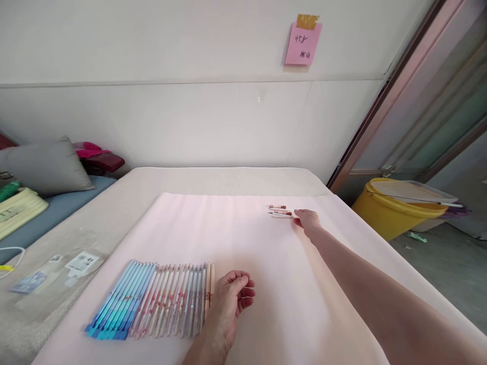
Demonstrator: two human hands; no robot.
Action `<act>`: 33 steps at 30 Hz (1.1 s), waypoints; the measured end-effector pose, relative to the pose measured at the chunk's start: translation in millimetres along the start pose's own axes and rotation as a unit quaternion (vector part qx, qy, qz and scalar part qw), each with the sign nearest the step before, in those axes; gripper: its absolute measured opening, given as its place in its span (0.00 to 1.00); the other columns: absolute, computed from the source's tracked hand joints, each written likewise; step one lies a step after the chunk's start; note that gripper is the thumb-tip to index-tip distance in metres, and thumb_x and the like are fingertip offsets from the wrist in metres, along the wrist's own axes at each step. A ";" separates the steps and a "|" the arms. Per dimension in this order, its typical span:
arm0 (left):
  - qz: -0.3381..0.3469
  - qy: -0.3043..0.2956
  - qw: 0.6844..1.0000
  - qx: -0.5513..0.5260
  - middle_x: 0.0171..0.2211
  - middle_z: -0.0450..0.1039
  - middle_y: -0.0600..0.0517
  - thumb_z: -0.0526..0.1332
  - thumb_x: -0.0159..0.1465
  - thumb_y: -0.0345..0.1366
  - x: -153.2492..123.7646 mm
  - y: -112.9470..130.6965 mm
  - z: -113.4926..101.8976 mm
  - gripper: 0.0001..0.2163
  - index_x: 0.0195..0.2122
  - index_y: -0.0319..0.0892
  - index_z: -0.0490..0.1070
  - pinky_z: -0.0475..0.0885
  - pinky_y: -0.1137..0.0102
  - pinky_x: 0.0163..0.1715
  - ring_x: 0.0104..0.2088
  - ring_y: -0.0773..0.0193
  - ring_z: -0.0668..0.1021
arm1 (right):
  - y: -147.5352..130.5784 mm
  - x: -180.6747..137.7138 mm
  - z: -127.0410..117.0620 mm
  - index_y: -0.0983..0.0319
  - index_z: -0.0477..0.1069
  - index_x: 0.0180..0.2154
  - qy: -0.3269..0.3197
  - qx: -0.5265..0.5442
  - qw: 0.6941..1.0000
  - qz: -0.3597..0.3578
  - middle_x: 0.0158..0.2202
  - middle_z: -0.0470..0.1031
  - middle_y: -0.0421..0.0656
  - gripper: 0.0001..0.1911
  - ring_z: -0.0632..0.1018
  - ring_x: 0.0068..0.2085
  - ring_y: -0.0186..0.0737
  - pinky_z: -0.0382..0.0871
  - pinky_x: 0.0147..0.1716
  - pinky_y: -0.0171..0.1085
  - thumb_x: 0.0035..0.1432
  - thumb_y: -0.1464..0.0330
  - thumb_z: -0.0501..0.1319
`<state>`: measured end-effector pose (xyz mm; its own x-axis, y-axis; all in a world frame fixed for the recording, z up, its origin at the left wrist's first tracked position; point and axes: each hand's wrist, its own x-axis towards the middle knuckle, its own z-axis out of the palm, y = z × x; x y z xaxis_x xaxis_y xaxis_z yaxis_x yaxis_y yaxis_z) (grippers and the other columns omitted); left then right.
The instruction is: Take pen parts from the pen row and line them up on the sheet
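Note:
My right hand (307,219) reaches toward the far right of the pink sheet. Its fingers are pinched at the end of a slim pen, one of a few small pens (280,214) with brown and white parts lying there. Close to me, my left hand (231,296) hovers beside a row of pens, its fingers loosely curled and apart, with nothing seen in them. The row runs from blue pens (120,299) on the left through pink-and-red patterned pens (162,299) and clear grey pens (193,299) to beige pens (209,284), partly hidden by my left hand.
A pink sheet (213,223) covers much of the table (148,177). Clear plastic packaging (57,274) lies at the left. A grey cushion (45,165) rests beyond the left edge; a yellow bin (395,208) stands right. A pink note (303,44) is taped to the wall.

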<state>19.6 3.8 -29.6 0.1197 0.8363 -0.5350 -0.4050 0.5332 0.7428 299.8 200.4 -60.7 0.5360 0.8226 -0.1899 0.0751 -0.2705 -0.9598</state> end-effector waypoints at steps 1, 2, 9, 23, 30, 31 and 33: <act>0.004 -0.005 1.000 0.004 0.31 0.72 0.46 0.61 0.52 0.35 -2.5 -0.1 0.9 0.08 0.32 0.37 0.69 0.67 0.73 0.27 0.27 0.68 0.74 | -3.6 -10.3 -3.0 0.63 0.67 0.44 -0.003 0.007 1.000 0.012 0.42 0.70 0.44 0.12 0.73 0.37 0.35 0.71 0.36 0.39 0.60 0.65 0.55; 0.008 -0.011 1.000 0.010 0.31 0.72 0.46 0.60 0.52 0.36 -5.2 -0.5 2.2 0.08 0.32 0.37 0.69 0.67 0.73 0.27 0.27 0.68 0.73 | -6.8 -23.0 -5.7 0.64 0.68 0.41 -0.008 0.016 1.000 0.021 0.39 0.71 0.44 0.10 0.74 0.34 0.34 0.71 0.33 0.37 0.59 0.66 0.57; 0.052 -0.072 0.985 0.145 0.30 0.73 0.46 0.57 0.53 0.35 -26.2 -11.0 13.9 0.07 0.30 0.38 0.69 0.66 0.72 0.24 0.26 0.65 0.74 | -17.1 -167.2 -15.5 0.64 0.73 0.32 -0.136 0.096 0.986 0.013 0.33 0.74 0.44 0.10 0.75 0.27 0.33 0.69 0.25 0.30 0.45 0.66 0.65; 0.249 0.059 0.814 0.521 0.26 0.70 0.48 0.61 0.49 0.28 -31.7 3.3 -33.2 0.04 0.23 0.45 0.68 0.61 0.64 0.42 0.35 0.54 0.74 | 32.5 -247.5 3.7 0.62 0.74 0.28 -0.217 0.023 0.976 -0.009 0.23 0.72 0.42 0.09 0.72 0.27 0.36 0.65 0.26 0.34 0.45 0.64 0.62; 0.183 0.159 0.691 0.681 0.32 0.71 0.45 0.54 0.55 0.27 -15.2 47.6 -63.8 0.05 0.29 0.43 0.67 0.60 0.65 0.39 0.37 0.55 0.73 | 22.8 -256.1 3.0 0.62 0.73 0.30 -0.278 -0.032 0.960 -0.028 0.21 0.71 0.41 0.11 0.71 0.26 0.36 0.65 0.27 0.35 0.49 0.62 0.59; 0.177 0.153 0.694 0.681 0.31 0.71 0.45 0.55 0.55 0.28 -12.2 45.7 -63.8 0.04 0.28 0.43 0.67 0.61 0.66 0.38 0.37 0.55 0.73 | 22.3 -258.5 2.7 0.62 0.72 0.29 -0.284 -0.036 0.958 -0.031 0.21 0.71 0.41 0.10 0.71 0.25 0.36 0.65 0.27 0.35 0.49 0.62 0.59; 0.168 0.142 0.702 0.678 0.30 0.71 0.46 0.57 0.54 0.30 -7.2 39.7 -61.3 0.02 0.27 0.42 0.67 0.61 0.68 0.37 0.35 0.56 0.74 | 21.8 -262.1 2.5 0.62 0.72 0.28 -0.288 -0.038 0.956 -0.033 0.21 0.70 0.40 0.10 0.71 0.24 0.36 0.65 0.26 0.35 0.49 0.63 0.58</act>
<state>-53.0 11.1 -20.9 -0.0395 0.9874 -0.1533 0.8899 0.1045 0.4440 158.9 -19.8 -32.4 -0.0234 0.9723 -0.2324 0.1652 -0.2255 -0.9601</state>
